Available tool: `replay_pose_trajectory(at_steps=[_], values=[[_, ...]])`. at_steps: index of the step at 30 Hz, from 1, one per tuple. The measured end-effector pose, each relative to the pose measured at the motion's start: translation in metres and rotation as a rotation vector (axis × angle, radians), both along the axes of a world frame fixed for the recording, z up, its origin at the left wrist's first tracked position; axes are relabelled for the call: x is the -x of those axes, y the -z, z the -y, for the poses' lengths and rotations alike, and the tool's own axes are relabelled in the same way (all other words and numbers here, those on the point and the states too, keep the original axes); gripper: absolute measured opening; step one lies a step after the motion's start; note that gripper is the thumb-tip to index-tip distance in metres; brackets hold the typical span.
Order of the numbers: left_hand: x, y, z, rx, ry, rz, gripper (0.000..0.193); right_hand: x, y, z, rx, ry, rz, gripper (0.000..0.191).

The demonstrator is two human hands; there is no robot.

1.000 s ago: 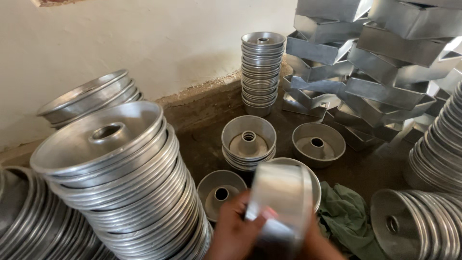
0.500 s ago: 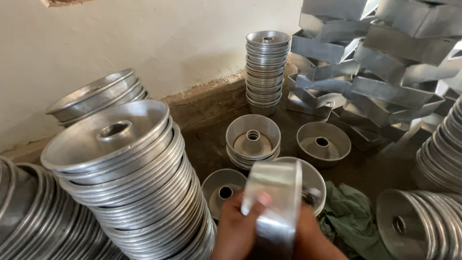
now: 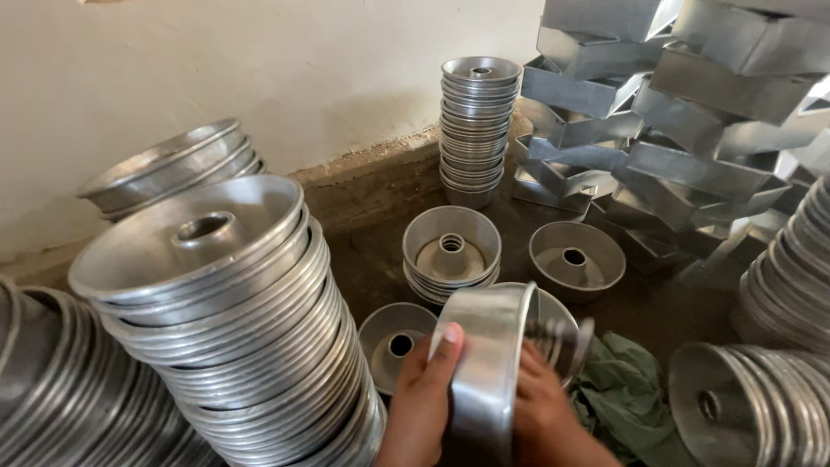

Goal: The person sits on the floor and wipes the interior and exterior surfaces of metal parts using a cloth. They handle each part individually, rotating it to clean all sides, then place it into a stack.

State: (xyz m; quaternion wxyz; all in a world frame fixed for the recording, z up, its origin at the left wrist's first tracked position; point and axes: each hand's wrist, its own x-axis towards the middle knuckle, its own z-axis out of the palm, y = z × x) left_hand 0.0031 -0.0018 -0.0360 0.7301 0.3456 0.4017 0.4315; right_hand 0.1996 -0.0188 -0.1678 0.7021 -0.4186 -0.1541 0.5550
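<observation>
Both hands, the left hand (image 3: 424, 398) and the right hand (image 3: 540, 406), have their fingers closed around a tilted ring-shaped metal pan (image 3: 493, 363), so it seems in the checking or turning step, and next it needs a steady place on a stack (image 3: 450, 259).

silver ring pan (image 3: 488, 363), green cloth (image 3: 627, 389)

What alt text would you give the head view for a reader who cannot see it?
Two hands, left hand and right hand, hold a shiny round metal pan on its edge. Stacks of ring-shaped pans and rectangular tins surround them on a dirty floor.
</observation>
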Motion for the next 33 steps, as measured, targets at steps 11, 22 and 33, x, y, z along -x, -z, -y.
replay_pose_trajectory(at_steps=[11, 22, 33], values=[[-0.027, -0.033, 0.043, -1.397, 0.379, -0.627, 0.06, -0.11, 0.013, 0.036, 0.135, -0.069, 0.138, 0.036], [-0.005, -0.041, 0.031, -0.408, 0.176, -0.207, 0.061, 0.002, 0.01, 0.005, 0.003, -0.123, 0.163, 0.029], [-0.004, -0.055, 0.036, -0.547, 0.39, 0.009, 0.074, -0.055, 0.013, 0.021, -0.151, -0.004, 0.492, 0.025]])
